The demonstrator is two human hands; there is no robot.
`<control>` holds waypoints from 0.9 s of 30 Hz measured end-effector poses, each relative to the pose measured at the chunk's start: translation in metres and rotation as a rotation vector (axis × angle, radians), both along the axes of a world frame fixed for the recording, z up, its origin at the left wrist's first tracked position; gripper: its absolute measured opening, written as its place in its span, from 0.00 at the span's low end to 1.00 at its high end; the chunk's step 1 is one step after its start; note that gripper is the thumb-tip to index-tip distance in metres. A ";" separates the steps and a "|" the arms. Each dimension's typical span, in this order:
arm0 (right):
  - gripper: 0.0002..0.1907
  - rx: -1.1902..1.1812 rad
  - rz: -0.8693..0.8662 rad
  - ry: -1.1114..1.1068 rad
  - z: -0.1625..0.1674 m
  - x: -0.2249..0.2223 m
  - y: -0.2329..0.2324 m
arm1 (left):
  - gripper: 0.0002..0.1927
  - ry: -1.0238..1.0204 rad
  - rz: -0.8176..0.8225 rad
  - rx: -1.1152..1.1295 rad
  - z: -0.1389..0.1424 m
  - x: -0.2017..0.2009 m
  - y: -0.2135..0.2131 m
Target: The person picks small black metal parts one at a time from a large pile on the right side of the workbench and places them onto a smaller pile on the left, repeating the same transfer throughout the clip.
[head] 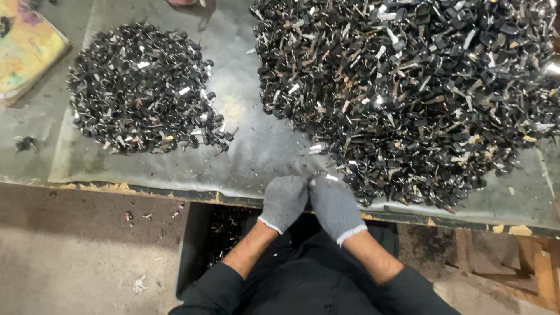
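My left hand point(284, 201) and my right hand point(334, 207), both in grey knit gloves, are pressed together at the near edge of the metal-topped table point(256, 146). Their fingertips meet around a small metal-and-black part point(318, 175), mostly hidden by the fingers. A large heap of small black parts with metal prongs point(408, 87) lies just beyond and to the right of my hands. A smaller heap of the same kind of parts point(140, 87) lies at the left of the table.
A colourful flat board point(23, 49) lies at the table's far left corner. A dark bin point(221, 233) with debris stands under the table edge by my left forearm. Wooden pieces point(525, 262) show at lower right, and a concrete floor point(76, 262) at lower left.
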State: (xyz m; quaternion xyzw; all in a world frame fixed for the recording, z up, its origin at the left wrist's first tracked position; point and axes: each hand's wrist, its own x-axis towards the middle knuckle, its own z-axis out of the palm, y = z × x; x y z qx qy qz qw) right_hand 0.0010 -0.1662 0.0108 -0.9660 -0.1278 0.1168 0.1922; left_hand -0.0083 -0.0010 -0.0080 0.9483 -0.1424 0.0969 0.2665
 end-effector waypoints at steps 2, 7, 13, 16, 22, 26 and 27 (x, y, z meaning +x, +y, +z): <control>0.12 0.173 0.096 0.075 0.003 0.007 -0.004 | 0.05 0.025 0.054 0.059 0.004 -0.001 0.001; 0.28 0.281 0.050 0.124 0.002 0.002 -0.026 | 0.14 -0.061 0.158 -0.149 0.027 -0.012 0.003; 0.11 0.092 0.107 0.047 -0.005 -0.008 -0.018 | 0.19 0.136 0.113 0.006 0.036 0.022 -0.034; 0.21 0.132 0.072 0.069 0.001 -0.004 -0.015 | 0.16 0.273 0.163 0.141 0.032 0.051 -0.040; 0.36 0.256 -0.027 0.177 0.013 -0.005 -0.024 | 0.13 0.132 -0.136 -0.154 0.030 0.031 -0.021; 0.34 0.311 -0.061 0.121 0.010 -0.006 -0.023 | 0.16 -0.084 -0.118 -0.100 0.029 0.017 -0.016; 0.31 0.298 -0.039 0.059 0.008 -0.005 -0.022 | 0.14 -0.022 -0.097 -0.080 0.028 0.017 -0.016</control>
